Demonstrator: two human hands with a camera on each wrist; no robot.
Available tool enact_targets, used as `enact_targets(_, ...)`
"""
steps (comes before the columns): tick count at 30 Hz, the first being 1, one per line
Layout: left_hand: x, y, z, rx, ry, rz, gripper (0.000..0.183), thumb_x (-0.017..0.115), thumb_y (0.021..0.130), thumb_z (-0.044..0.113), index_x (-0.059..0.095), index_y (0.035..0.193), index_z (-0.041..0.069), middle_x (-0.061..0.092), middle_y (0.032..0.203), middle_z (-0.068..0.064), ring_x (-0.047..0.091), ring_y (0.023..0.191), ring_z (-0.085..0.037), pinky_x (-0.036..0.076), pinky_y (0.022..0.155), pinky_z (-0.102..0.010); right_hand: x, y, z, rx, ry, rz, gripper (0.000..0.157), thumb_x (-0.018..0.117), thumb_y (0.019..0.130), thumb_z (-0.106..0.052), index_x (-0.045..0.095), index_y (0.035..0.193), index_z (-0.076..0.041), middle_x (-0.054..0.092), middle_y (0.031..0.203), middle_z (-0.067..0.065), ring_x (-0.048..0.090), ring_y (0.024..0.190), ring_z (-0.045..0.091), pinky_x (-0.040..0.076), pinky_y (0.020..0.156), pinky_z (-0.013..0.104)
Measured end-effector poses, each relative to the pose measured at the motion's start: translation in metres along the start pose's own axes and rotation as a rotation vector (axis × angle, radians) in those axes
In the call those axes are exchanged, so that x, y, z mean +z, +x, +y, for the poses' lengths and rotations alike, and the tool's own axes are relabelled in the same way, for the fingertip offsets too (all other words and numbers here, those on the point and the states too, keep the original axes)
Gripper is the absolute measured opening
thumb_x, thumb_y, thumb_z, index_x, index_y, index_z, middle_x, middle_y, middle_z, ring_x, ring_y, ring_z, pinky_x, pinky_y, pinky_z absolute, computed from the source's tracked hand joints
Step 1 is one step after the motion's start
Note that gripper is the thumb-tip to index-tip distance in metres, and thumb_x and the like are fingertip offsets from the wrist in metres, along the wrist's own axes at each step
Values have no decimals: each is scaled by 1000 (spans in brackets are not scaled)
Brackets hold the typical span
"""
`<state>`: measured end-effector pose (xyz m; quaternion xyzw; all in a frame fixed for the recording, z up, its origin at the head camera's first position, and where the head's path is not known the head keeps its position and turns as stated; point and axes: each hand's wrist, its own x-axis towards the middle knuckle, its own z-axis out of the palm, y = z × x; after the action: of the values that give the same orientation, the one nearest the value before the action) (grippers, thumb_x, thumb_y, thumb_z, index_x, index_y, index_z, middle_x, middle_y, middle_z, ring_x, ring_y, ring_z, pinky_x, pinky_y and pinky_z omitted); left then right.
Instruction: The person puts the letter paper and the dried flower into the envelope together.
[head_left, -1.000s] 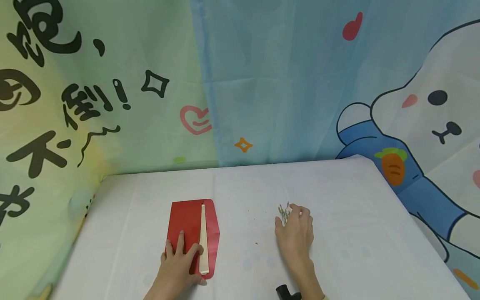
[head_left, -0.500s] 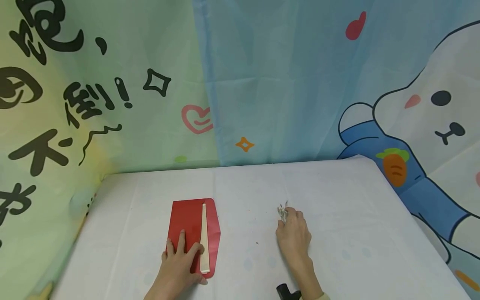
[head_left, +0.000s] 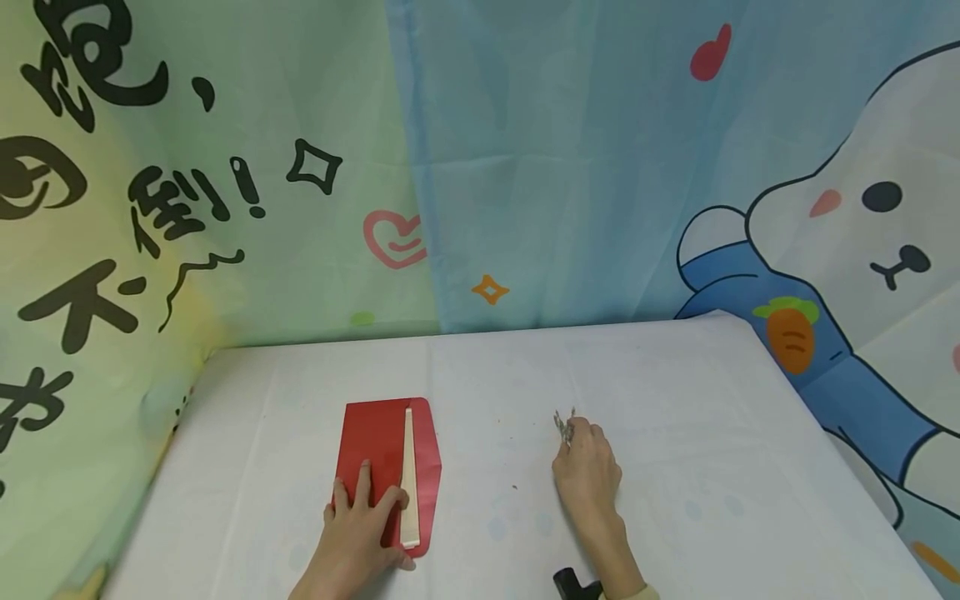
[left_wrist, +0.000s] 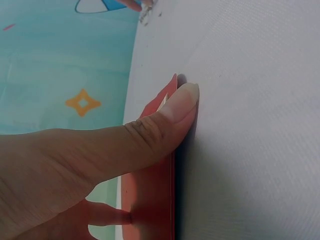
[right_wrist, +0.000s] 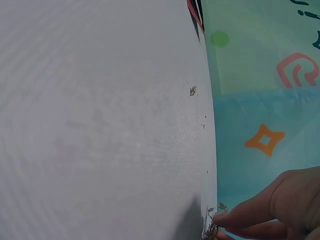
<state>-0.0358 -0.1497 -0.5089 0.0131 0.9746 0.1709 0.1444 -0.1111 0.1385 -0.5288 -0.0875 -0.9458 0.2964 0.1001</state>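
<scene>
A red envelope [head_left: 375, 433] lies on the white cloth, its flap folded out to the right and a cream strip [head_left: 408, 475] showing along the opening. My left hand [head_left: 352, 525] rests on its lower part with fingers spread; in the left wrist view the thumb [left_wrist: 145, 137] presses along the envelope's edge [left_wrist: 150, 195]. To the right, my right hand [head_left: 588, 471] pinches a small bunch of thin dried sprigs [head_left: 562, 427] just at the cloth. The right wrist view shows the sprigs [right_wrist: 212, 227] at my fingertips, partly cut off by the frame.
Small dry crumbs [right_wrist: 193, 91] are scattered on the cloth between the envelope and my right hand. A black object [head_left: 573, 586] sits by my right forearm at the front. A printed curtain [head_left: 525, 208] stands behind and left of the white-covered table [head_left: 480, 375].
My right hand's fingers have closed in on the sprigs, with the hand lowering slightly; the bunch looks tighter and partly covered. The left hand and envelope have stayed put.
</scene>
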Motion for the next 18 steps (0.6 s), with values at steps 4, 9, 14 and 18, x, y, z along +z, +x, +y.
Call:
enact_targets(4, 1, 0, 0, -2, 3, 1, 68, 91, 55, 47, 51, 107, 25, 30, 149, -31, 26, 128, -68, 36, 95, -73, 0, -1, 1, -15, 12, -10, 27, 60, 84, 9, 63, 111, 9, 67, 93, 25, 68, 77, 39, 53, 52, 43)
enact_targets(9, 2, 0, -1, 5, 4, 9, 68, 91, 55, 47, 51, 105, 26, 31, 148, -31, 27, 127, -67, 36, 94, -73, 0, -1, 1, -14, 17, -25, 25, 58, 84, 9, 64, 108, 8, 67, 92, 24, 68, 76, 37, 53, 52, 40)
enact_targets(14, 2, 0, -1, 9, 10, 17, 68, 91, 55, 48, 51, 105, 26, 32, 148, -30, 27, 127, -66, 36, 94, -73, -2, -2, 0, 4, 27, -49, 25, 60, 82, 10, 65, 106, 6, 68, 89, 20, 68, 74, 33, 51, 52, 37)
enact_targets(18, 2, -1, 0, 16, 3, 23, 68, 91, 55, 47, 51, 105, 25, 31, 148, -30, 28, 126, -66, 36, 93, -73, -4, -2, -1, 33, 45, -74, 25, 61, 81, 8, 66, 106, 5, 67, 85, 15, 67, 73, 29, 48, 51, 34)
